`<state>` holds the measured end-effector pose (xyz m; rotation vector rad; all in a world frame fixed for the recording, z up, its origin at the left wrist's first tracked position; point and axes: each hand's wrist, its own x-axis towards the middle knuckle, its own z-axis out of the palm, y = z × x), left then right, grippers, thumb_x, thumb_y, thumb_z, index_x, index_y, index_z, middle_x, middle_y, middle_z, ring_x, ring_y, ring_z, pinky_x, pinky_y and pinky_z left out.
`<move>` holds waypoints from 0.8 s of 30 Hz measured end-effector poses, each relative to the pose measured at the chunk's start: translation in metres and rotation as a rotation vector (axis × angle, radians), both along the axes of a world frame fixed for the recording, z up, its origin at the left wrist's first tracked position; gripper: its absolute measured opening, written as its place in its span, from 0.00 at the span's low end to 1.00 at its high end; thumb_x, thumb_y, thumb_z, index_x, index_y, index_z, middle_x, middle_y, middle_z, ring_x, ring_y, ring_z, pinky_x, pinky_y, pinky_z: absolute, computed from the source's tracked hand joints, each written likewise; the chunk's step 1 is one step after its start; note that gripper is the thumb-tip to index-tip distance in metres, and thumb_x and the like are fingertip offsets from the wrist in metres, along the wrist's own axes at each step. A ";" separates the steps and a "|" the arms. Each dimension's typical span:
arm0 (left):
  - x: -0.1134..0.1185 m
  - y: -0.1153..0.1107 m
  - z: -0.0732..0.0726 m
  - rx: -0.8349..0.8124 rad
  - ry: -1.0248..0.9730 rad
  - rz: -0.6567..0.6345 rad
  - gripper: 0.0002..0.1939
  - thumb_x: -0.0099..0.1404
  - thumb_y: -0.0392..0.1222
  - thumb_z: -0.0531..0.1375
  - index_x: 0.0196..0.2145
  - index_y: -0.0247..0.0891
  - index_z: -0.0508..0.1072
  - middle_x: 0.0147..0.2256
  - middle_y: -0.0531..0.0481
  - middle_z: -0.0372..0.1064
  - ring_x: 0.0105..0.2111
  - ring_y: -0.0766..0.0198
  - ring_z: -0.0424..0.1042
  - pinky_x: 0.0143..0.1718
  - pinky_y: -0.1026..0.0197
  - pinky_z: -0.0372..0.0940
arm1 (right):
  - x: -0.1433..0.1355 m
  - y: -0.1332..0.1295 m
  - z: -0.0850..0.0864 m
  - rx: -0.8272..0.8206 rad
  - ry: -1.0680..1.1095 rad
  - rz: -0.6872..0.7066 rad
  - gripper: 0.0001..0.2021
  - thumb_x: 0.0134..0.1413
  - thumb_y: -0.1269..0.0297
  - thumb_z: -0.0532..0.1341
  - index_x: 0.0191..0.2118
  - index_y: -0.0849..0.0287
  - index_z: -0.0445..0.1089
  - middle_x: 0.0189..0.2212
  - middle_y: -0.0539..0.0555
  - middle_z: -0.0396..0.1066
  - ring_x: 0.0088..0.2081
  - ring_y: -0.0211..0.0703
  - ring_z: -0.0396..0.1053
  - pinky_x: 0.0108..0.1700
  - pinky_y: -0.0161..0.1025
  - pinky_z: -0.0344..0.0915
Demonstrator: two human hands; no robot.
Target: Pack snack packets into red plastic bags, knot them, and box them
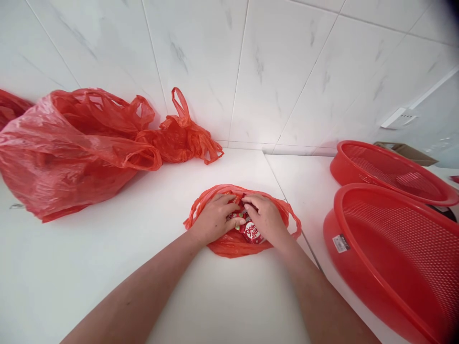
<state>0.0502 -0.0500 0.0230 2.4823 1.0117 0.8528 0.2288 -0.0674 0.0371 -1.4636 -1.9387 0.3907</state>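
Note:
A red plastic bag (229, 249) lies open on the white table, its edge rolled down around several small packets. Among them a red packet with white lettering (253, 232) shows between my hands. My left hand (219, 217) rests over the left part of the opening, fingers apart and touching the packets. Over the right part is my right hand (263, 215), its fingers bent together at a dark red wrapper (244, 198); what they grip is too small to make out.
Large red plastic bags (71, 157) lie at the left, with a smaller crumpled one (179, 138) by the tiled wall. Two red perforated baskets (353, 282) (339, 169) stand at the right, a cardboard box (409, 152) behind them.

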 end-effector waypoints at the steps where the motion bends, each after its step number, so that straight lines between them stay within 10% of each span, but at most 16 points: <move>1: 0.000 -0.001 0.000 0.018 0.032 0.002 0.19 0.61 0.56 0.56 0.44 0.44 0.74 0.54 0.46 0.63 0.53 0.51 0.61 0.54 0.48 0.58 | 0.000 0.000 -0.001 -0.007 -0.011 0.010 0.13 0.56 0.70 0.52 0.43 0.53 0.70 0.43 0.50 0.72 0.45 0.42 0.67 0.49 0.43 0.63; 16: -0.001 0.001 0.003 -0.049 0.006 0.168 0.11 0.67 0.42 0.51 0.36 0.41 0.73 0.37 0.49 0.73 0.40 0.58 0.71 0.40 0.55 0.67 | -0.002 -0.001 0.000 0.102 0.041 -0.059 0.11 0.55 0.71 0.55 0.40 0.53 0.71 0.38 0.49 0.74 0.42 0.42 0.67 0.46 0.40 0.62; 24: 0.001 -0.006 0.008 0.252 -0.127 0.003 0.16 0.65 0.37 0.53 0.51 0.40 0.68 0.52 0.44 0.67 0.52 0.57 0.66 0.53 0.49 0.63 | -0.005 -0.011 0.015 0.051 0.188 -0.091 0.12 0.59 0.57 0.53 0.30 0.55 0.69 0.28 0.50 0.71 0.33 0.40 0.67 0.38 0.37 0.62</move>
